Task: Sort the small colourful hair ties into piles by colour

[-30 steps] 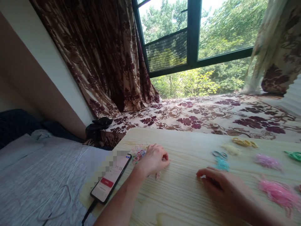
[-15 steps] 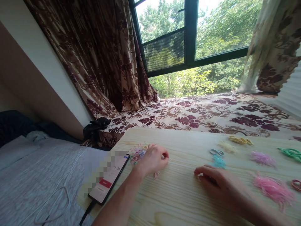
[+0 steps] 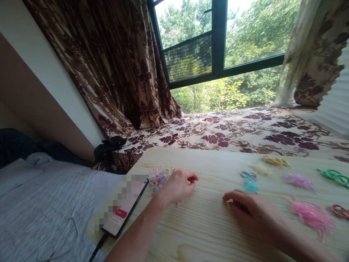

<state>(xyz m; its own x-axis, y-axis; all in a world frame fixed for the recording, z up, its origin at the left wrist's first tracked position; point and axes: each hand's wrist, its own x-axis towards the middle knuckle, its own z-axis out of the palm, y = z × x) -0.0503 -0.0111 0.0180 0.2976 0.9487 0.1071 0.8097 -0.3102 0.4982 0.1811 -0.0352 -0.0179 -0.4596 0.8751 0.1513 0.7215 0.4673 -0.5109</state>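
Observation:
On the pale wooden table, my left hand (image 3: pixel 178 186) is curled, its thumb and index finger bent together; whatever lies between them is hidden. A pile of mixed-colour elastic hair bands (image 3: pixel 158 180) lies just left of it, partly covered by the hand. A few small pink bands (image 3: pixel 179 203) show below its wrist side. My right hand (image 3: pixel 247 206) rests on the table with fingers bent, thumb close under the index finger; anything in that pinch is too small to make out. Just beyond it are a turquoise clump of small bands (image 3: pixel 251 185) and grey-blue rings (image 3: pixel 248 175).
Sorted clumps lie at the right: cream bands (image 3: pixel 261 169), yellow rings (image 3: pixel 275 161), purple bands (image 3: pixel 300 181), pink bands (image 3: pixel 312 215), green rings (image 3: pixel 335 177) and red rings (image 3: pixel 340 211). A phone (image 3: pixel 127 211) with a cable lies at the table's left edge, near a bed (image 3: pixel 54 211).
The view has shifted slightly, so the table items sit a little further left. My left hand has moved slightly right relative to the pile; my right hand keeps nearly the same pose.

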